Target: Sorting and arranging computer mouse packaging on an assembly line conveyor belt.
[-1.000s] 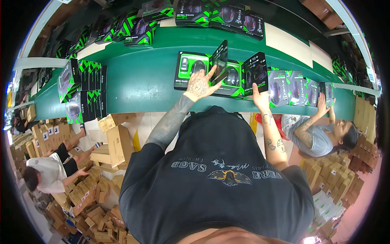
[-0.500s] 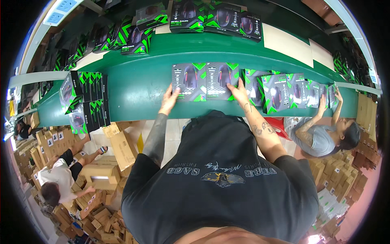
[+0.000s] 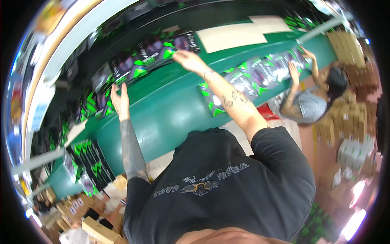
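Both my arms stretch over a green bench to a row of black-and-green computer mouse boxes [image 3: 151,52] on the raised shelf. My left hand [image 3: 120,101] is open, its thumb and fingers apart, just below the left part of that row. At the row's right part my right hand [image 3: 189,61] points left, its fingertips at a box's lower edge. Motion smears these fingers, so whether they touch or grip is unclear. More mouse boxes [image 3: 260,73] lie on the bench to the right, blurred. At the left, a stack of mouse boxes [image 3: 91,164] stands on the bench.
On the right a co-worker [image 3: 310,97] has both hands at the far end of the bench boxes. Pale sheets [image 3: 231,35] lie on the raised shelf. Brown cartons [image 3: 343,118] are piled behind the co-worker, others at lower left. Metal shelf posts [image 3: 44,158] flank the bench.
My hands have moved up and left from the bench to the shelf row. The two mouse boxes they held side by side no longer lie before me. The whole view has turned.
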### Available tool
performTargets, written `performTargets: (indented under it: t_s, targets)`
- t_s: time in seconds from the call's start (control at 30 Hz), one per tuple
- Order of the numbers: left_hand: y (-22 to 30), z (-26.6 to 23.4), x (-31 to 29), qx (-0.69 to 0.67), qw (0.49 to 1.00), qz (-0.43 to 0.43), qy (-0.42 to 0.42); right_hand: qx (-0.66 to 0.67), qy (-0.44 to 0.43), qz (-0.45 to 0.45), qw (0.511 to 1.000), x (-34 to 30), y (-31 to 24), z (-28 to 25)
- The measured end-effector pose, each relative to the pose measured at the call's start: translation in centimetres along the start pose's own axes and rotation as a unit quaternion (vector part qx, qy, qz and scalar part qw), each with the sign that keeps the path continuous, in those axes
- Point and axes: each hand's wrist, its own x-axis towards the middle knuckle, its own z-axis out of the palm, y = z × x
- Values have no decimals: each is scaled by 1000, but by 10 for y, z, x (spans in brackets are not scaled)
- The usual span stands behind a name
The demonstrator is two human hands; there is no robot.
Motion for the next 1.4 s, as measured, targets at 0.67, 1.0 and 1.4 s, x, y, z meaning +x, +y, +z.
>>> performTargets:
  t_s: [0.67, 1.0, 1.4]
  targets:
    - [80, 109, -240, 51, 909, 182, -370, 26, 74, 197, 977, -213, 123, -78]
    - [32, 80, -227, 113, 931, 237, -255, 166, -60, 162, 971, -213, 101, -75]
    - [56, 50, -289, 15, 942, 6, -336, 197, -57, 48, 977, -245, 127, -75]
